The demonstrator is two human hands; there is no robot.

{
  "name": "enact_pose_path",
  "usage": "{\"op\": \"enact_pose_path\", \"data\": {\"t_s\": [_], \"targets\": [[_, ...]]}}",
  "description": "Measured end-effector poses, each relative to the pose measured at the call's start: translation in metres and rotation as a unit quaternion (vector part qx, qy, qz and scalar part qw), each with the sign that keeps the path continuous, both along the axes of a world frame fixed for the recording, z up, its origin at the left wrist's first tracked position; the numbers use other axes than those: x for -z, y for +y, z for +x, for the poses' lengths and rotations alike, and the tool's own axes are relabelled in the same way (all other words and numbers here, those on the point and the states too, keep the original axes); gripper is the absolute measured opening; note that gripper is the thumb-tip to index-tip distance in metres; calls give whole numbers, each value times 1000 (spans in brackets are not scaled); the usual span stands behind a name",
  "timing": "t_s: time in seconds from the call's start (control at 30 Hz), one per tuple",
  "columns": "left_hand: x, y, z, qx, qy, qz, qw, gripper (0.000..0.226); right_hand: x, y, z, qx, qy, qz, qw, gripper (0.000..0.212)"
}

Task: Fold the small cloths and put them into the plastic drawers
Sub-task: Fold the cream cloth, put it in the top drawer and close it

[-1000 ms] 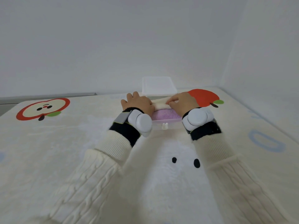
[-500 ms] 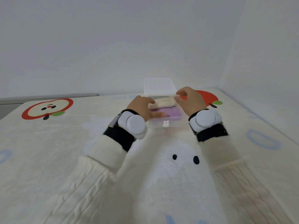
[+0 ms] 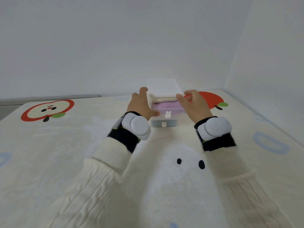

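Observation:
A small clear plastic drawer unit [image 3: 162, 87] stands on the mat at the far middle. Its upper drawer [image 3: 172, 112], with a white bunny knob, is pulled partly out. Inside lie a folded purple cloth [image 3: 166, 106] and, on top toward the back, a folded cream cloth [image 3: 164, 99]. The lower drawer [image 3: 171, 124] is pushed in. My left hand [image 3: 140, 104] lies along the unit's left side, fingers straight, thumb touching the upper drawer's front corner. My right hand [image 3: 195, 105] is at the right side, thumb near the cream cloth, holding nothing.
The unit stands on a cream play mat [image 3: 49, 153] printed with a halved apple [image 3: 47, 110] at the left, a red apple [image 3: 209, 99] behind my right hand and a white ghost face [image 3: 189, 162] close to me. White walls close the back and right.
Both hands have come off the cream cloth, which now lies in the upper drawer on the purple one. The hands moved apart to the drawer's two sides, and the drawer sits further in.

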State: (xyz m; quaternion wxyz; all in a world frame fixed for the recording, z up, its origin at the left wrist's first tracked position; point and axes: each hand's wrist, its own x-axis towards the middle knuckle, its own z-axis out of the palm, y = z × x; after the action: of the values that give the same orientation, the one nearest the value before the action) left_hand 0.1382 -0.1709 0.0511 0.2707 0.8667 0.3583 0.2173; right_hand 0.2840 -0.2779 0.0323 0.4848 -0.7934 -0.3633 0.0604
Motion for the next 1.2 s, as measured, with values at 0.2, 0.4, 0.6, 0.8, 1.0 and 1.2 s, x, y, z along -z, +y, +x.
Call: {"op": "enact_pose_path", "data": {"t_s": [0.2, 0.4, 0.6, 0.8, 1.0, 1.2], "targets": [[9, 15, 24, -54, 18, -10, 998, 79, 13, 14, 13, -20, 1, -51, 998, 61], [22, 33, 42, -49, 41, -2, 998, 53, 24, 30, 30, -41, 57, -25, 997, 55], [30, 40, 45, 4, -30, -53, 998, 52, 24, 44, 36, -80, 140, -21, 987, 53], [26, 61, 55, -34, -56, -53, 996, 47, 20, 69, 40, -75, 131, 25, 988, 50], [24, 116, 73, -45, -55, -85, 994, 41, 24, 130, 51, -51, 112, 25, 992, 56], [11, 177, 106, -60, -42, -133, 988, 45, 18, 193, 76, -15, 138, 7, 990, 52]]}}
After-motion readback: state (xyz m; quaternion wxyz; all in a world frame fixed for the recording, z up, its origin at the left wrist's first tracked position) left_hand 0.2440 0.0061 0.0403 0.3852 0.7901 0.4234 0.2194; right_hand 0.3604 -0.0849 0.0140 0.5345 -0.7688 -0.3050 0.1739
